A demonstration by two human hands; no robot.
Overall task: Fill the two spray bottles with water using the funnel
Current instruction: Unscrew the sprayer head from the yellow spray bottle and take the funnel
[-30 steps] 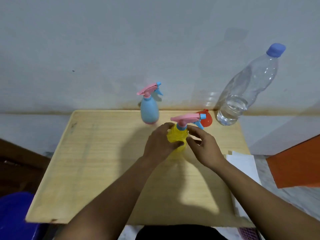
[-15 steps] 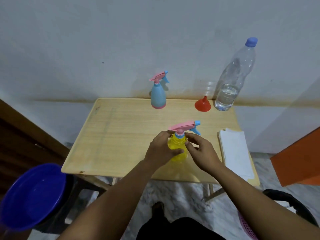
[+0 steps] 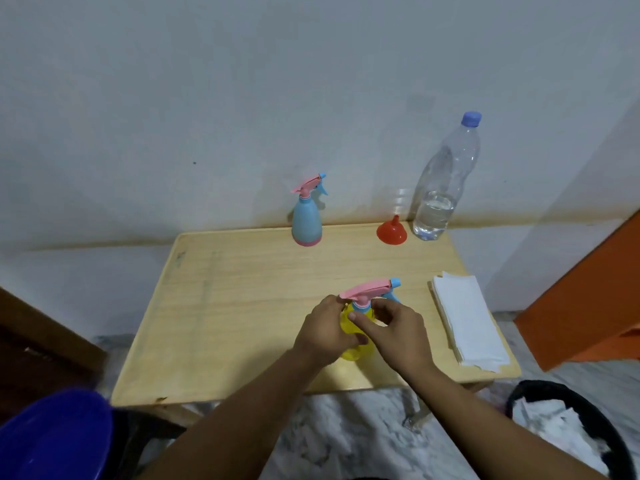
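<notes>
A yellow spray bottle point(image 3: 353, 351) with a pink trigger head stands near the front of the wooden table point(image 3: 242, 306). My left hand point(image 3: 327, 332) wraps around its body. My right hand point(image 3: 394, 329) pinches the blue collar under the trigger head. A blue spray bottle point(image 3: 306, 220) with a pink head stands upright at the table's back edge. To its right a red funnel point(image 3: 392, 231) rests upside down. A clear water bottle point(image 3: 441, 188) with a blue cap, partly filled, stands next to the funnel.
A stack of white paper napkins point(image 3: 467, 323) lies along the table's right edge. A blue basin point(image 3: 52, 438) sits at lower left below the table. A black bin point(image 3: 568, 431) with white paper stands at lower right. An orange panel point(image 3: 595, 306) leans at right.
The view has pulled back and risen, showing more of the table and floor. The yellow bottle now stands nearer the front, and my right fingers have closed in on its collar.
</notes>
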